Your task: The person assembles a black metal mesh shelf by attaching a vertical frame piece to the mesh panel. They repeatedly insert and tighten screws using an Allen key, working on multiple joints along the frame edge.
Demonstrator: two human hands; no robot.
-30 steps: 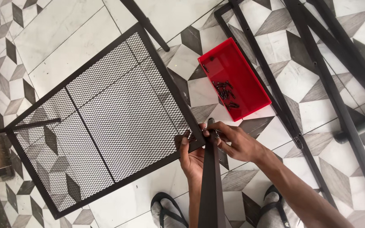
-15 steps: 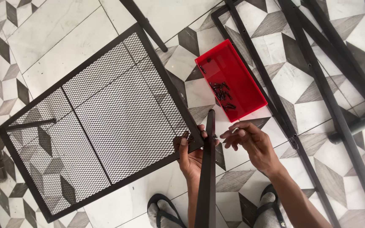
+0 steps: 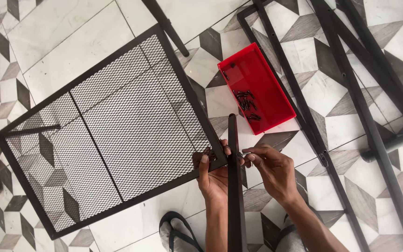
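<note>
Black post (image 3: 233, 154) stands upright between left hand (image 3: 213, 175) and right hand (image 3: 274, 170).

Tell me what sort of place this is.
Probably a room in a home: a patterned tile floor used for furniture assembly, with a black mesh shelf panel, loose metal frames and a red tray of screws.

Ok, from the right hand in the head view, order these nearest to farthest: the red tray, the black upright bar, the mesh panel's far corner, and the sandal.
From the right hand:
1. Black upright bar, just left of the fingertips.
2. Red tray, above the hand on the tiled floor.
3. Sandal, below and to the left.
4. Mesh panel, its far corner at the upper left, near a loose black leg.
</note>
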